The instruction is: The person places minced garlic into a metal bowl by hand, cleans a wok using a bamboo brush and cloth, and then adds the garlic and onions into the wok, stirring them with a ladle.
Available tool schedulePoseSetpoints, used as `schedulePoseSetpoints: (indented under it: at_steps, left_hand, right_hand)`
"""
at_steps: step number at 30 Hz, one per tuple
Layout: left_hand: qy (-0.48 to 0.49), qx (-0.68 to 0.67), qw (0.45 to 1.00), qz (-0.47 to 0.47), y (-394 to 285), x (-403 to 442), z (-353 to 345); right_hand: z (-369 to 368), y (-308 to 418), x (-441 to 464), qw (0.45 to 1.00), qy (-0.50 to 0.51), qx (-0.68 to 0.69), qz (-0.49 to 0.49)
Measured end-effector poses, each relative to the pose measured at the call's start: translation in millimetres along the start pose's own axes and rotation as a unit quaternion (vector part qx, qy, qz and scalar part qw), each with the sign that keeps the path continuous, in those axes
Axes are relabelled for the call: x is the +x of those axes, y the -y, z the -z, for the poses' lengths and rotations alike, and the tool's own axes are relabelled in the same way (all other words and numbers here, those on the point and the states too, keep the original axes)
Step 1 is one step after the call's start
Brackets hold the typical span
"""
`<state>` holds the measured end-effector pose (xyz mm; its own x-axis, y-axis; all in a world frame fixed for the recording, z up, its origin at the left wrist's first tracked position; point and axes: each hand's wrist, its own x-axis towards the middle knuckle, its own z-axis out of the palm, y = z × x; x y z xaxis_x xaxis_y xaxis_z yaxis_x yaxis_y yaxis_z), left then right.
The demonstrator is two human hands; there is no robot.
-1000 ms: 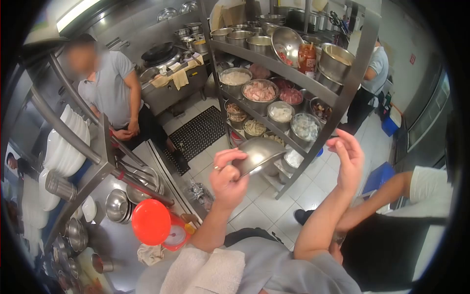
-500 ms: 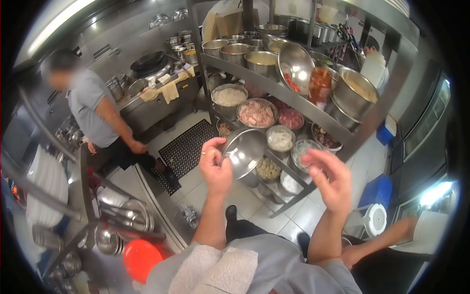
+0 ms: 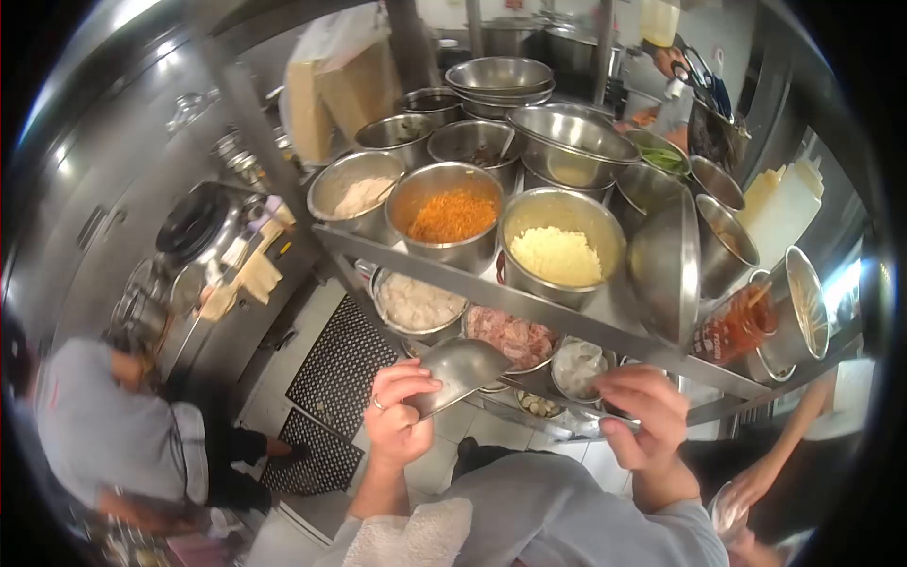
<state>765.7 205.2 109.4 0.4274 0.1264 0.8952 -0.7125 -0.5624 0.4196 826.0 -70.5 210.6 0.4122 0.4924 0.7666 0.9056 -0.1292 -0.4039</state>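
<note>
In the head view, my left hand (image 3: 399,416) is closed on the rim of a shiny steel bowl (image 3: 460,372), which is tilted on its side below the shelf edge. My right hand (image 3: 647,425) is raised to the right of the bowl, thumb and bent fingers apart, with nothing seen between them. Just beyond it sits a container of pale, translucent food (image 3: 578,367). Pink raw meat (image 3: 510,333) lies in a round container behind the bowl. Over my hands, the upper shelf bears a pot of chopped orange food (image 3: 455,215) and a pot of minced pale-yellow food (image 3: 556,255).
A large steel bowl (image 3: 664,269) leans on the shelf beside a jar of red sauce (image 3: 742,326). Stacked bowls (image 3: 499,76) stand further back. One person (image 3: 118,420) stands at left, another's hand (image 3: 746,487) is at lower right. Black perforated mats (image 3: 340,364) cover part of the floor.
My view has turned and come closer to the shelf, so the upper pots look larger. The steel bowl in my left hand has tipped further over. My right hand stays raised and apart from it.
</note>
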Motion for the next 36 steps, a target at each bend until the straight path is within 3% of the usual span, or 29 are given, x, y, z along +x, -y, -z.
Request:
schedulePoseSetpoints:
  at_steps: [2, 4, 5, 6, 9, 11, 15, 22, 25, 29, 36]
  left_hand:
    - [0.030, -0.121, 0.990, 0.072, 18.5, 17.2, 5.3]
    - [0.012, -0.249, 0.942, 0.227, 25.7, 27.1, -1.3]
    - [0.004, -0.306, 0.904, 0.300, 30.8, 30.0, -3.9]
    - [0.059, -0.349, 0.867, 0.352, 45.2, 26.7, 0.2]
    - [0.060, -0.506, 0.703, 0.497, 52.1, 39.2, -12.0]
    - [0.087, -0.547, 0.650, 0.521, 57.1, 42.3, -18.8]
    - [0.126, -0.561, 0.609, 0.546, 60.7, 45.0, -19.0]
    - [0.165, -0.564, 0.563, 0.581, 62.9, 49.6, -15.1]
    - [0.196, -0.575, 0.517, 0.603, 75.9, 41.2, -9.4]
    - [0.204, -0.558, 0.523, 0.611, 70.5, 48.4, -11.4]
    - [0.231, -0.561, 0.505, 0.614, 75.8, 45.6, -13.8]
  right_hand:
    - [-3.5, 0.1, 19.4, 0.999, 0.016, -0.048, 0.009]
    - [-9.2, 8.2, 41.7, 0.995, 0.045, -0.086, -0.001]
    - [-12.2, 11.5, 52.8, 0.993, 0.059, -0.104, -0.003]
    - [-13.7, 12.2, 62.1, 0.988, 0.084, -0.132, 0.008]
    - [-24.0, 15.5, 93.3, 0.970, 0.112, -0.216, -0.019]
    - [-34.0, 12.8, 106.9, 0.952, 0.113, -0.280, -0.040]
    - [-52.6, 0.4, 121.0, 0.927, 0.104, -0.346, -0.104]
    - [-59.5, -3.7, 130.7, 0.904, 0.175, -0.346, -0.181]
    - [-59.2, -6.3, 135.9, 0.900, 0.210, -0.324, -0.201]
    - [-56.1, -8.6, 139.1, 0.890, 0.268, -0.288, -0.232]
    - [-57.3, -3.9, 151.8, 0.819, 0.349, -0.300, -0.344]
